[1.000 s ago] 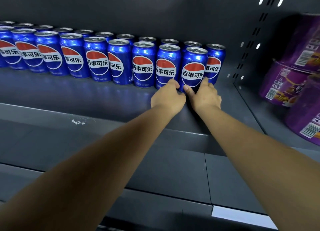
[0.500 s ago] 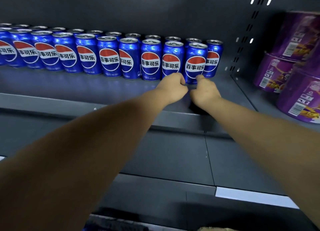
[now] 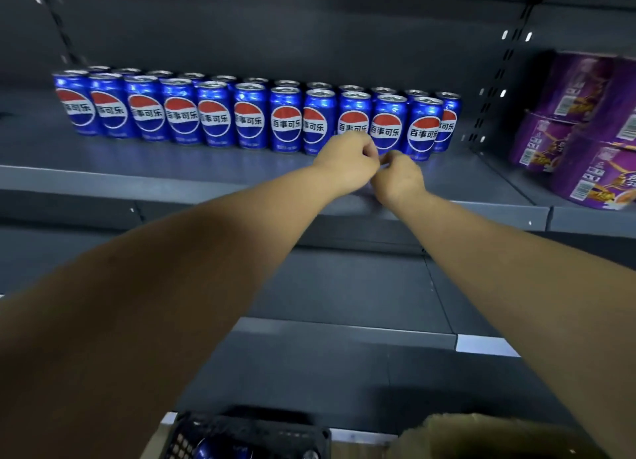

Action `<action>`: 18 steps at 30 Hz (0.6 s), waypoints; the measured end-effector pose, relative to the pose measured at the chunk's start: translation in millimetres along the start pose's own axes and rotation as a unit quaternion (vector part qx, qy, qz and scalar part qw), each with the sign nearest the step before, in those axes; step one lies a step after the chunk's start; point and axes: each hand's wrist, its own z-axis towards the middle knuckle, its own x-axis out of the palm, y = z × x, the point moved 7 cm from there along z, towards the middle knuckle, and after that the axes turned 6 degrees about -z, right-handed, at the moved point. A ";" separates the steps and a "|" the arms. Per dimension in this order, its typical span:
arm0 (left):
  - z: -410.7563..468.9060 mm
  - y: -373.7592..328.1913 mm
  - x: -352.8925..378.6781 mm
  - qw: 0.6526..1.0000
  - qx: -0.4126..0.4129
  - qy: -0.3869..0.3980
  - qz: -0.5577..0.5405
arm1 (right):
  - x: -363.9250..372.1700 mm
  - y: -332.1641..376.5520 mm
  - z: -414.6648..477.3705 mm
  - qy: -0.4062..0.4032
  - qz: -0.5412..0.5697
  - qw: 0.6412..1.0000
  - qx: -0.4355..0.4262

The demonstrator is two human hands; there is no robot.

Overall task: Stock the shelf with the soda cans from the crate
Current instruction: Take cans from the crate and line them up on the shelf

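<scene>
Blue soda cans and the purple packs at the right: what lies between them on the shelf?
In the head view, only bare grey shelf lies between the rightmost blue can and the purple packs; a slotted upright stands behind.

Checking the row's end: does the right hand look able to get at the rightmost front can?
Probably yes: the right hand is just in front of the rightmost front can, only bare shelf between them.
</scene>
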 end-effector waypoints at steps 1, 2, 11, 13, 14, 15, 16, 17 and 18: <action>-8.2 3.4 -7.6 1.000 -0.003 -0.001 -0.009 | 3.2 7.9 -8.6 0.000 0.007 1.000 0.003; -16.3 7.0 -15.0 1.000 -0.005 -0.002 -0.020 | 7.0 15.7 -17.0 -0.001 0.014 1.000 0.003; -91.8 64.8 -58.1 0.989 -0.099 0.032 -0.108 | 62.9 57.5 -90.9 0.029 0.044 0.999 -0.012; -109.8 87.5 -64.0 0.981 -0.142 0.032 -0.127 | 76.5 62.1 -103.4 0.046 0.039 0.998 -0.008; -118.8 97.8 -67.0 0.978 -0.159 0.030 -0.133 | 82.3 64.9 -110.0 0.051 0.032 0.998 -0.008; -127.1 107.2 -69.5 0.975 -0.173 0.029 -0.137 | 88.0 67.4 -116.5 0.055 0.025 0.998 -0.007; -135.0 115.2 -72.1 0.972 -0.184 0.027 -0.143 | 93.9 69.7 -122.4 0.058 0.020 0.998 -0.006; -142.1 121.7 -74.7 0.969 -0.193 0.026 -0.152 | 100.6 71.3 -127.5 0.064 0.017 0.998 -0.004; -148.9 126.6 -77.3 0.966 -0.200 0.024 -0.161 | 107.4 72.5 -132.1 0.070 0.012 0.997 -0.003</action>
